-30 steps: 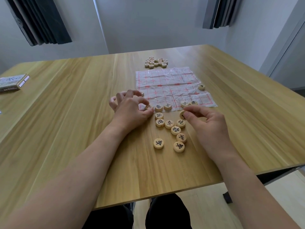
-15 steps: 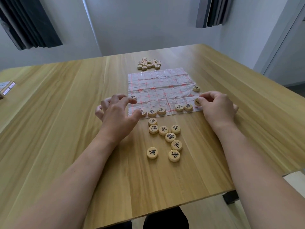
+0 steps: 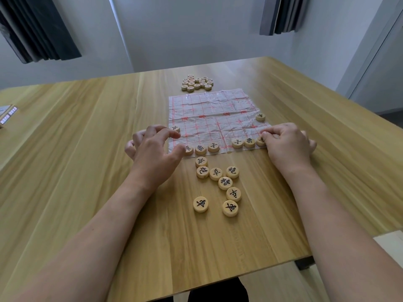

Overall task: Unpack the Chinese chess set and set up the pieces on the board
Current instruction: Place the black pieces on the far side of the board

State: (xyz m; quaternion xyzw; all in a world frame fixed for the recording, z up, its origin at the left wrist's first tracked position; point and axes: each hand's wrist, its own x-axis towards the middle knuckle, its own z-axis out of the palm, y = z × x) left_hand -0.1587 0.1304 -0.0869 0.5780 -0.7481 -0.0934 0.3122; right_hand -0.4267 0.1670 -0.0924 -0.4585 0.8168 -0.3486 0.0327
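Right hand, piece seemingly boardward.

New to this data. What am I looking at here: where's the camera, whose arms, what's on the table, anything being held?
There is no robot: these are a person's two bare arms, filmed by one wide-angle camera worn on their head, looking forward and down.

On the wooden table lies a crinkled plastic Chinese chess board with red lines. A few round wooden pieces already sit along its near edge, such as one at, and two more stand on its side edges. A loose group of black-marked pieces waits on the table nearer the person, and a second pile lies beyond the far edge of the board. A box shows at the table's left edge.

The right hand pinches a piece at the near right corner. The left hand hovers by the near left corner, fingers spread, holding nothing visible.
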